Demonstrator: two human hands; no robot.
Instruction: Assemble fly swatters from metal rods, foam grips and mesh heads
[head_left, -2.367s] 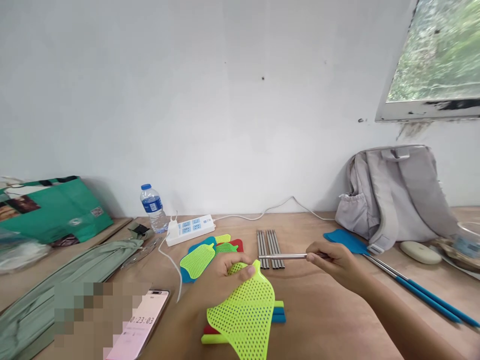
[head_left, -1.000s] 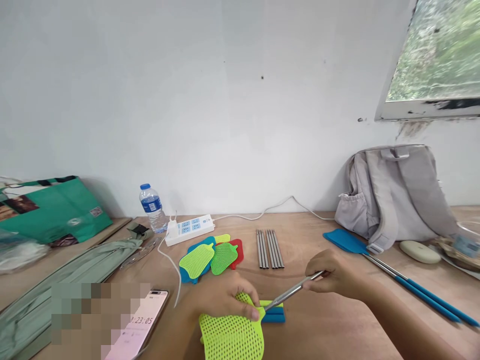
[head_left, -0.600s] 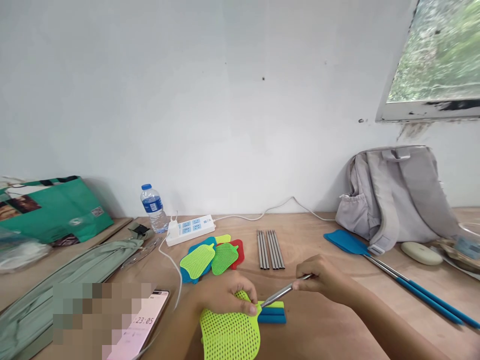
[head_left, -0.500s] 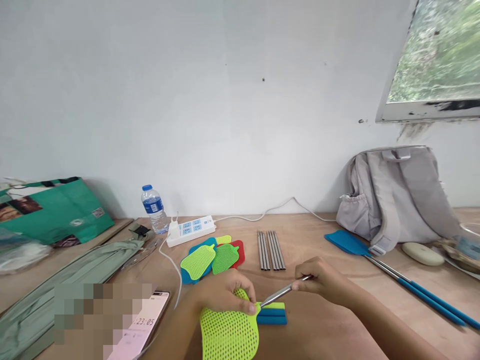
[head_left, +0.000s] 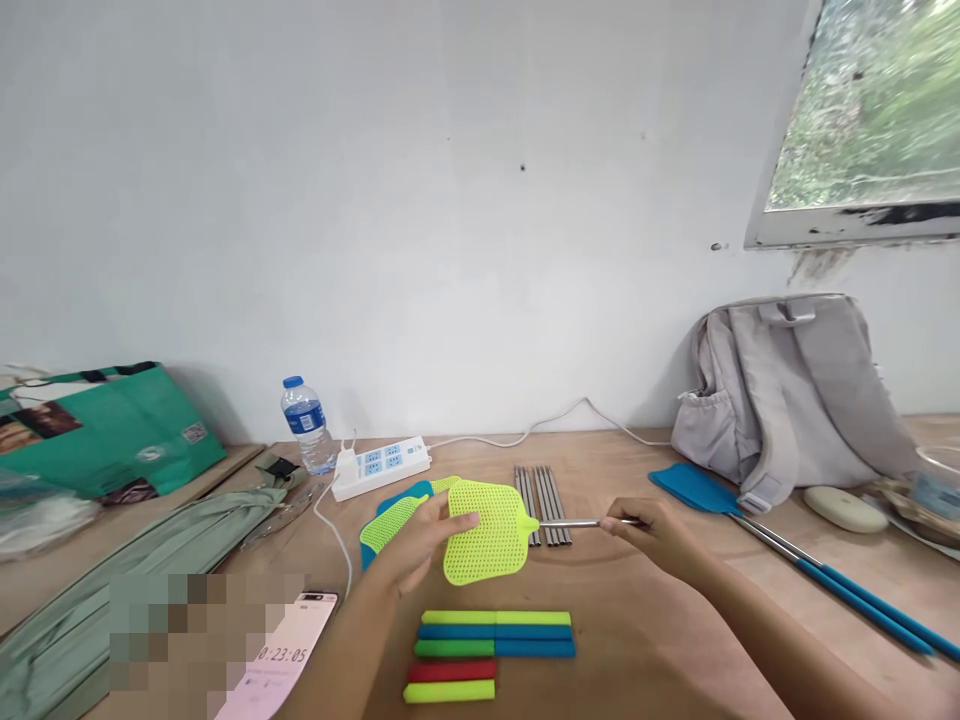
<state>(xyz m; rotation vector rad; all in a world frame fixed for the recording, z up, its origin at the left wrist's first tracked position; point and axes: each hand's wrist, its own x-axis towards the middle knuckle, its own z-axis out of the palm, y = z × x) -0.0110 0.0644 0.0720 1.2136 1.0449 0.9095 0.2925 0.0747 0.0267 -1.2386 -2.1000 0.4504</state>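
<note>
L fingers [head_left: 465, 522] hold yel. mesh head [head_left: 491, 545], R fingers [head_left: 613, 525] grip rod [head_left: 570, 523].

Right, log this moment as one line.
left hand: holding yellow-green mesh head; right hand: holding metal rod; rod: meets head's neck; coloured tubes: on table

Yellow-green, peppered with rows of small holes, that's the swatter head [head_left: 487, 535], on a silver rod [head_left: 570, 523]! Near the brown worktop [head_left: 637, 650]'s front edge, grips [head_left: 480, 648] flash yellow-green, blue, green, red; toward its back right corner, blue blade [head_left: 694, 488], pale grey backpack [head_left: 795, 390].
</note>
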